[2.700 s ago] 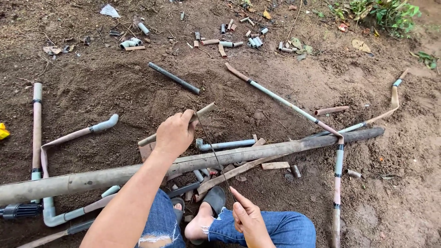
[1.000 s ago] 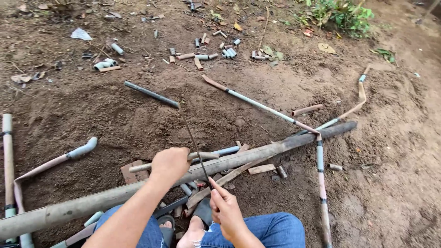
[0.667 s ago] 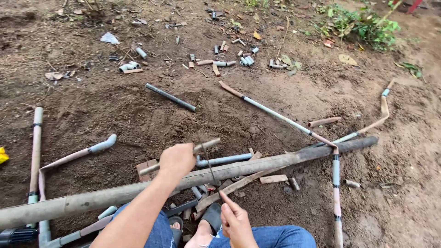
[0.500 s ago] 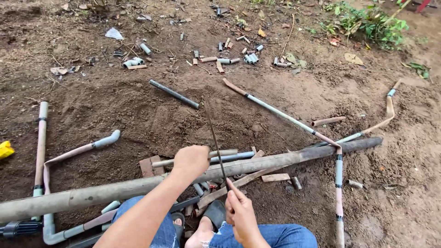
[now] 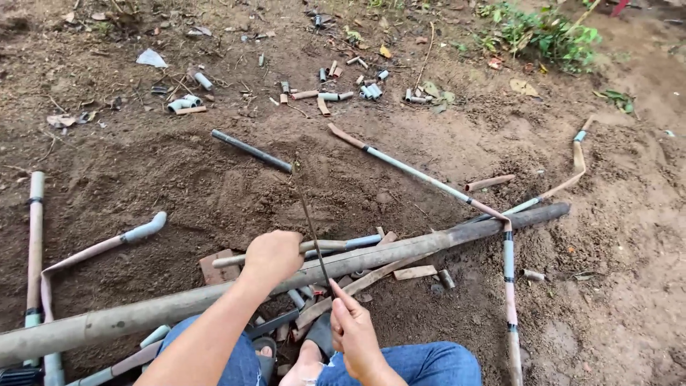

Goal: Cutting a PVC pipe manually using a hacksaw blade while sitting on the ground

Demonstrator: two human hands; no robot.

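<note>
Since half a second ago little has shifted: both hands have stayed on the pole, and the thin rod stands at much the same tilt between them.

Head view: the left hand (image 5: 273, 255) is curled into a loose fist over the long pole (image 5: 400, 251), knuckles up, pressing on it; whether it grips anything besides the pole cannot be told. The right hand (image 5: 351, 329) sits just below the pole, fingers (image 5: 341, 297) pinched together around the lower end of a thin dark rod (image 5: 309, 221). That rod rises from the pinch, crosses the pole and leans up and slightly left, its tip ending near a short black pipe (image 5: 251, 150) lying on the soil.

The pole runs from the bottom left corner up to the right, lying on brown dirt (image 5: 179, 186). Beneath it, close to the hands, lie short grey pipe pieces (image 5: 343, 243) and flat wood scraps (image 5: 414, 272). A bent grey pipe (image 5: 143, 230) lies to the left, well apart from the hands. A longer thin pipe (image 5: 421, 175) slants across the ground to the right. Blue jeans (image 5: 421, 361) and a sandalled foot (image 5: 314, 343) show at the bottom edge. Cut pipe offcuts (image 5: 343, 89) are scattered farther up, and a green plant (image 5: 547, 39) grows at the top right.
</note>
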